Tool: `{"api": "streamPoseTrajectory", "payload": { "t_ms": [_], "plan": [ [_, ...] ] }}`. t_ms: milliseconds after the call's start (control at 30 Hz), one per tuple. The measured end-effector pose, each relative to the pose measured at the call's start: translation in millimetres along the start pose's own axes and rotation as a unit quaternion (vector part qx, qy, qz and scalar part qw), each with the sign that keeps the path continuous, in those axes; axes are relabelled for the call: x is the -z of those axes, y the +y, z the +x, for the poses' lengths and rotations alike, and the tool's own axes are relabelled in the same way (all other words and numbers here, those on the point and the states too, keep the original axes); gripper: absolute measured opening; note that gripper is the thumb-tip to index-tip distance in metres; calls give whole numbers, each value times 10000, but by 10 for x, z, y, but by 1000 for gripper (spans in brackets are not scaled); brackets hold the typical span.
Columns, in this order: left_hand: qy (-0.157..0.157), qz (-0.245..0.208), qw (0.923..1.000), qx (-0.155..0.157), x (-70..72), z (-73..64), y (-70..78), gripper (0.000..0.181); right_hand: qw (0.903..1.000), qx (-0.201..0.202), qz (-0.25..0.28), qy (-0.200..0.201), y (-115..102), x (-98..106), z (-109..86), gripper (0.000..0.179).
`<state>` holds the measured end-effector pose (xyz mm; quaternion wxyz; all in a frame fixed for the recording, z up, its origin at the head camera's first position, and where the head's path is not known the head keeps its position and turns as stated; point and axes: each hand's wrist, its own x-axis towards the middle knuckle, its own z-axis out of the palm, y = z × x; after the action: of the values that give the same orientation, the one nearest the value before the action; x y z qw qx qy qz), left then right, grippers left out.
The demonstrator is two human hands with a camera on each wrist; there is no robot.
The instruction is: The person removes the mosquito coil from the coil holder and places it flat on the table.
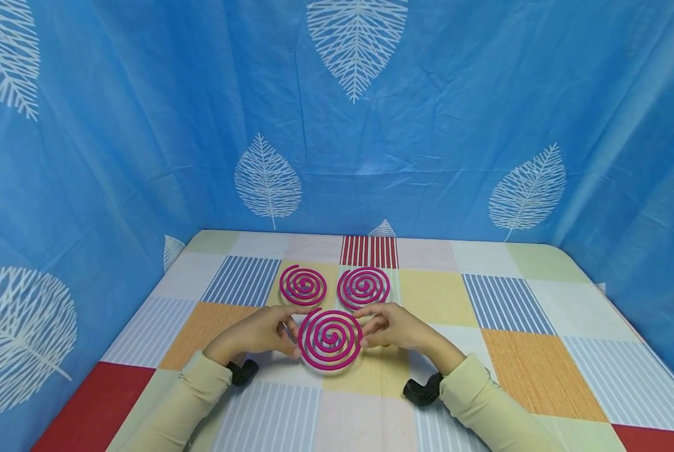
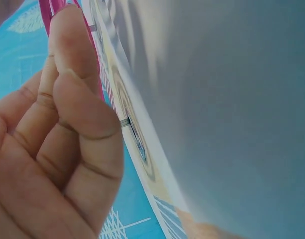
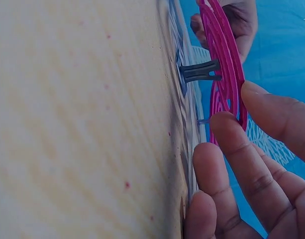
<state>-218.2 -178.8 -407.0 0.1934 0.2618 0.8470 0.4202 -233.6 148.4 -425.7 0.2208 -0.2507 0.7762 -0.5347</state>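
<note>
A magenta mosquito coil lies nearly level at the front, raised over the table on a grey metal stand. At its left edge my left hand holds the rim with thumb and fingertips. On the opposite side my right hand has thumb and index finger at the rim, the other fingers loosely bent below. Two more magenta coils, a back left coil and a back right coil, lie just beyond the hands, each over a small stand.
A patchwork-patterned cloth covers the table. Blue curtains with white leaf prints hang behind and on both sides. Each wrist carries a black camera, the left camera and the right camera.
</note>
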Motion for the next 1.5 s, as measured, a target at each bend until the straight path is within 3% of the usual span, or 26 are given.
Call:
{"api": "streamPoseTrajectory", "payload": {
  "t_ms": [367, 700, 900, 1300, 1500],
  "plan": [
    [32, -133, 9997, -195, 29, -14, 1, 78, 9999, 65, 96, -9, 7, 14, 2, 56],
    [104, -291, 9992, -243, 39, -7, 6, 78, 9982, 224, 542, -85, 36, 49, -4, 55],
    [316, -338, 9986, -261, 29, 4, 26, 78, 9958, 203, 876, -173, 22, 88, -10, 64],
    [856, -310, 9955, -272, -15, 10, 99, 80, 9908, 553, 1220, -187, 1, 159, -41, 79],
    [1037, -173, 9933, -476, -49, 10, 150, 80, 9896, 702, 1242, -181, -29, 201, -65, 85]
  ]
}}
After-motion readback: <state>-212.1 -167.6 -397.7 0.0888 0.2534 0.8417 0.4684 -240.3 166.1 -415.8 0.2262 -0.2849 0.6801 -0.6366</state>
